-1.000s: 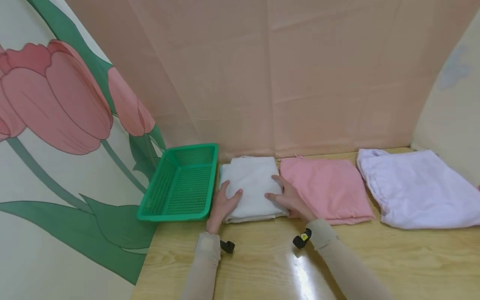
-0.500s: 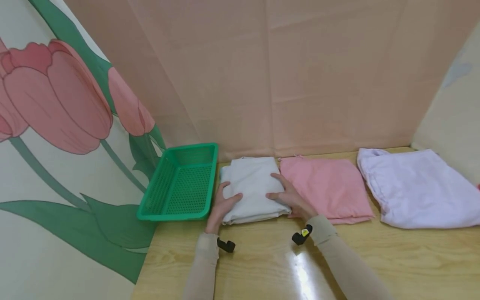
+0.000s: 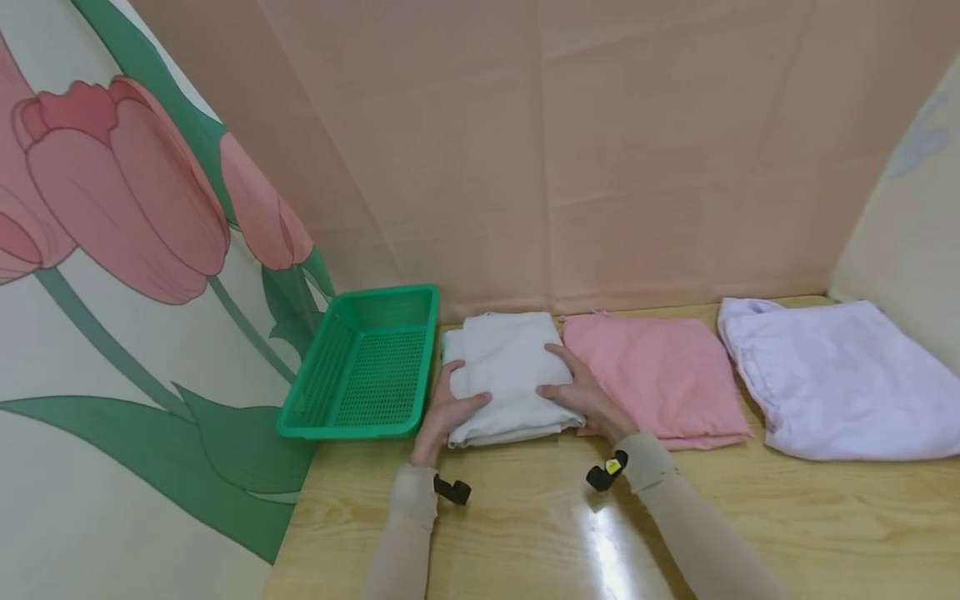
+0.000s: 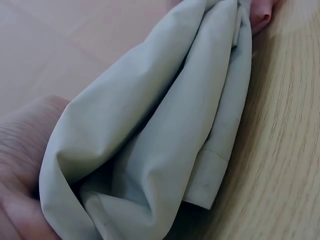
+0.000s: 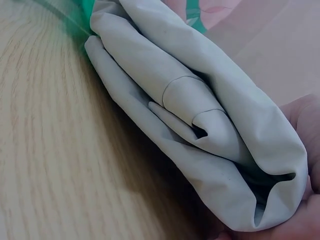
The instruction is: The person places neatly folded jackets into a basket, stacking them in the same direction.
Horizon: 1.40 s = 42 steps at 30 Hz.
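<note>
A pale grey-white folded cloth (image 3: 506, 371) lies on the wooden table between both hands. My left hand (image 3: 444, 410) grips its left side, the thumb on top. On the opposite side my right hand (image 3: 588, 398) holds the cloth the same way, close to a pink folded cloth (image 3: 656, 375). The left wrist view shows the layered folds of the pale cloth (image 4: 150, 125) beside the left hand (image 4: 25, 165). In the right wrist view the right hand (image 5: 302, 205) wraps the rounded end of the folds. Fingertips under the cloth are hidden.
Left of the pale cloth stands a green perforated plastic basket (image 3: 386, 379). A lilac folded cloth (image 3: 847, 383) lies at the far right of the table (image 3: 517, 517). A pinkish-beige sheet (image 3: 600, 167) hangs behind, and tulips are painted on the left wall (image 3: 97, 467).
Both hands stay on the pale cloth's sides, with only slight shifts of the fingers and the cloth's front edge. The head view has turned a little.
</note>
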Tool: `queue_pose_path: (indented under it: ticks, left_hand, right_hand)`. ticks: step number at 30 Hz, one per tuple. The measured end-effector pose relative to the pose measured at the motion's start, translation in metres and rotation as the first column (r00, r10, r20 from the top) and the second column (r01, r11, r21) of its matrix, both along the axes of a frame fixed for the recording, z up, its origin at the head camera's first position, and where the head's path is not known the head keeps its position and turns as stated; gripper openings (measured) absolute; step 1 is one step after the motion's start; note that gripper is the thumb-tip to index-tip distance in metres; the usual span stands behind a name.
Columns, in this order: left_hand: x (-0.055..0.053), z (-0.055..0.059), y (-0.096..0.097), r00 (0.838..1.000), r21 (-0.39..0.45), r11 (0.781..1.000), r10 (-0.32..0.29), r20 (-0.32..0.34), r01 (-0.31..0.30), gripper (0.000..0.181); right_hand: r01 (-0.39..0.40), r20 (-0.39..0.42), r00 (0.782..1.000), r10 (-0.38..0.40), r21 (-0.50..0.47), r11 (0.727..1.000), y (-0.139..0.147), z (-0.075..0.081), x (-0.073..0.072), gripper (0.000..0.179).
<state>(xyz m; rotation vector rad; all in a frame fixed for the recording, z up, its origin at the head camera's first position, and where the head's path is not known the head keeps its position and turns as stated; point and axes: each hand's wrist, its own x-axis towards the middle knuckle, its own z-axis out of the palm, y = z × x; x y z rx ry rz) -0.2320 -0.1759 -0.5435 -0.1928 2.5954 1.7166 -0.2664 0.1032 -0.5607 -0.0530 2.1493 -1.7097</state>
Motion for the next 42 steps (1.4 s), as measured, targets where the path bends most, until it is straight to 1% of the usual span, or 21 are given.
queue_pose_path:
  ticks: [3,6,8,10,12,14,15,17,22,27,29,32,34,38,42]
  left_hand:
    - [0.001,0.004,0.001,1.000,-0.013,1.000,0.005,-0.004,-0.005,0.085]
    - [0.003,0.012,0.003,1.000,-0.027,1.000,0.013,-0.024,-0.014,0.087]
    - [0.003,0.018,0.003,0.999,-0.039,0.999,0.017,-0.042,-0.018,0.087]
    - [0.003,0.023,0.005,0.998,-0.054,0.998,0.018,-0.061,-0.021,0.087]
    - [0.002,0.028,0.006,0.997,-0.068,0.998,0.015,-0.073,-0.020,0.087]
    - [0.001,0.032,0.009,0.997,-0.076,0.997,0.008,-0.075,-0.013,0.088]
    - [0.000,0.035,0.010,0.997,-0.075,0.997,0.005,-0.079,-0.011,0.088]
    - [-0.001,0.040,0.011,0.996,-0.069,0.998,0.002,-0.090,-0.008,0.088]
    - [0.001,0.056,0.010,0.992,-0.039,0.999,-0.010,-0.124,0.005,0.085]
    - [0.005,0.072,0.002,0.988,0.001,1.000,-0.001,-0.154,0.001,0.082]
    - [0.005,0.077,-0.002,0.987,0.001,1.000,0.000,-0.160,0.001,0.081]
    - [0.005,0.082,-0.010,0.987,0.009,1.000,-0.003,-0.163,0.004,0.081]
    - [0.005,0.085,-0.017,0.987,0.026,1.000,-0.002,-0.163,0.006,0.079]
    - [0.006,0.092,-0.031,0.987,0.089,0.996,-0.001,-0.161,0.015,0.074]
    - [0.008,0.098,-0.044,0.986,0.114,0.993,-0.014,-0.165,0.033,0.071]
  right_hand:
    - [0.007,0.030,1.000,-0.007,-0.010,1.000,0.001,0.005,0.001,0.089]
    - [0.013,0.066,0.998,-0.011,-0.029,0.999,0.002,0.011,0.002,0.088]
    - [0.014,0.064,0.998,-0.011,-0.046,0.999,0.003,0.016,0.002,0.088]
    - [0.006,0.006,1.000,-0.005,-0.042,0.999,0.004,0.021,0.002,0.089]
    - [0.002,-0.082,0.997,-0.004,-0.023,1.000,0.005,0.026,0.000,0.090]
    - [0.008,-0.173,0.985,-0.007,0.008,1.000,0.006,0.031,-0.002,0.090]
    - [0.012,-0.203,0.979,-0.008,0.022,1.000,0.007,0.033,-0.003,0.090]
    - [0.013,-0.234,0.972,-0.005,0.033,0.999,0.009,0.038,-0.003,0.091]
    - [0.004,-0.252,0.968,0.004,0.030,1.000,0.010,0.051,-0.002,0.091]
    - [-0.005,-0.262,0.965,0.005,0.001,1.000,0.008,0.064,0.000,0.092]
    - [-0.012,-0.276,0.961,0.009,-0.012,1.000,0.007,0.069,0.001,0.093]
    - [-0.024,-0.301,0.954,0.016,-0.023,0.999,0.003,0.075,0.002,0.093]
    - [-0.041,-0.318,0.948,0.029,-0.028,0.999,0.001,0.079,0.002,0.094]
    - [-0.068,-0.335,0.941,0.050,-0.042,0.997,-0.005,0.088,0.001,0.094]
    - [-0.097,-0.363,0.929,0.070,-0.059,0.994,-0.011,0.097,-0.001,0.092]
